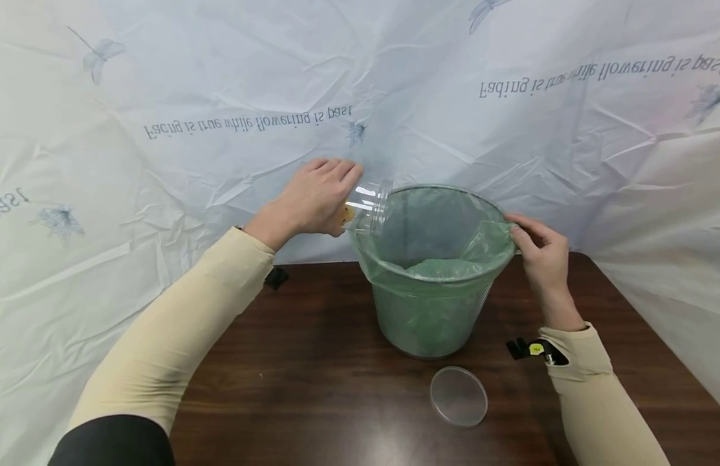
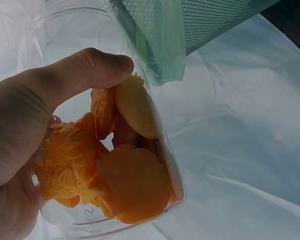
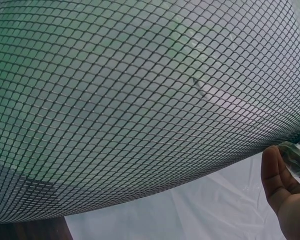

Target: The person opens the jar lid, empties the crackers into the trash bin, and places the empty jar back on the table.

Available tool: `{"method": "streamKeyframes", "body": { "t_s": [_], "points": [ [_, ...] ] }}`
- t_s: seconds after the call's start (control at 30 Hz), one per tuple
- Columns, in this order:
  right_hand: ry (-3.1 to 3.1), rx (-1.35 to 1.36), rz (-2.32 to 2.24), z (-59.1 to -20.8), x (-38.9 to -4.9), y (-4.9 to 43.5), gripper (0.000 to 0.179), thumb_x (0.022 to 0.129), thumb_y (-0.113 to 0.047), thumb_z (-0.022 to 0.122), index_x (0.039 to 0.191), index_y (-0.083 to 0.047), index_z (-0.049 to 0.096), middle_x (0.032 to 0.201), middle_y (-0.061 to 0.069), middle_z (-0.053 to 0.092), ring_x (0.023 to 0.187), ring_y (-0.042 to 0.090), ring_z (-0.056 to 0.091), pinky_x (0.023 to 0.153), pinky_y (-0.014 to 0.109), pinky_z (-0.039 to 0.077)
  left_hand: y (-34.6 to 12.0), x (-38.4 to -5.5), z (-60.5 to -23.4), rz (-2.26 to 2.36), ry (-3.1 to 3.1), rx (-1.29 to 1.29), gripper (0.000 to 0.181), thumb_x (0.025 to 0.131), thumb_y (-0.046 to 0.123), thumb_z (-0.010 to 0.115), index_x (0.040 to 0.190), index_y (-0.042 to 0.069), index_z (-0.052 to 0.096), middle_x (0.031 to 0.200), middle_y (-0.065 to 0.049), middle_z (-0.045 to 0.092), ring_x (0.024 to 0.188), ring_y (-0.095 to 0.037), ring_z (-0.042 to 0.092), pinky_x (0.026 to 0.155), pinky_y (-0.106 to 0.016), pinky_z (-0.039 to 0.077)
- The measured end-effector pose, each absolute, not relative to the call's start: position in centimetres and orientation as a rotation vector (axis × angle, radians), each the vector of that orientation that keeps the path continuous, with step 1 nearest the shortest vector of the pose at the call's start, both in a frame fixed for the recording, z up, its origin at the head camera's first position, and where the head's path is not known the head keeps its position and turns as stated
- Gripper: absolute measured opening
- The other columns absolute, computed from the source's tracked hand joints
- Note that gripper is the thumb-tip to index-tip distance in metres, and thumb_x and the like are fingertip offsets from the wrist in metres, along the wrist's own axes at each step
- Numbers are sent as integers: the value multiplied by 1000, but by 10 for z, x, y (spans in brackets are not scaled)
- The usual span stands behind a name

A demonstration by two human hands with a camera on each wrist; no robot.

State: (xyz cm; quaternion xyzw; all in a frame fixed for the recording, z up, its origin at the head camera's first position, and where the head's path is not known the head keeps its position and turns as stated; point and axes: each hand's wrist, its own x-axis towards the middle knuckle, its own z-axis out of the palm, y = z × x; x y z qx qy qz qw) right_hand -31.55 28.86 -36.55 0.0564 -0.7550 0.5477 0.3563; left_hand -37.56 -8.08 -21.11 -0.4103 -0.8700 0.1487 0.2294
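Observation:
My left hand (image 1: 319,197) grips a clear plastic jar (image 1: 368,206), tipped sideways with its open mouth at the left rim of a mesh wastebasket (image 1: 432,323). Orange and yellowish pieces (image 2: 132,182) lie toward the jar's base in the left wrist view; some look like dried fruit or biscuits. A thin green bag (image 1: 394,272) lines the basket and folds over its rim. On the right side, my right hand (image 1: 543,255) pinches the bag's edge at the rim between thumb and fingers. The right wrist view shows those fingertips (image 3: 271,160) beside the mesh wall.
A round clear lid (image 1: 458,396) lies on the dark wooden table (image 1: 313,388) in front of the basket. White printed sheeting (image 1: 220,84) hangs behind and on both sides, close to the basket's back.

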Motion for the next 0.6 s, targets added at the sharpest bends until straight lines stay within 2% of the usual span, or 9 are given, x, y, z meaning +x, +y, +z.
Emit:
{"method": "streamKeyframes", "body": {
  "t_s": [0.13, 0.6],
  "points": [
    [-1954, 134, 1413, -365, -316, 289, 28, 96, -19, 60, 120, -9, 70, 120, -8, 67, 107, 2, 58, 71, 18, 43, -80, -376, -210, 422, -2379, -1134, 89, 63, 37, 78, 136, 1, 42, 133, -14, 53, 122, -33, 51, 104, -44, 40],
    [-1932, 172, 1417, -365, -316, 289, 27, 96, -19, 61, 118, -7, 71, 117, -10, 67, 108, 2, 58, 76, 17, 44, -76, -374, -210, 484, -2346, -1145, 87, 63, 36, 78, 134, 2, 44, 133, -13, 53, 123, -32, 51, 103, -44, 40]
  ]
}}
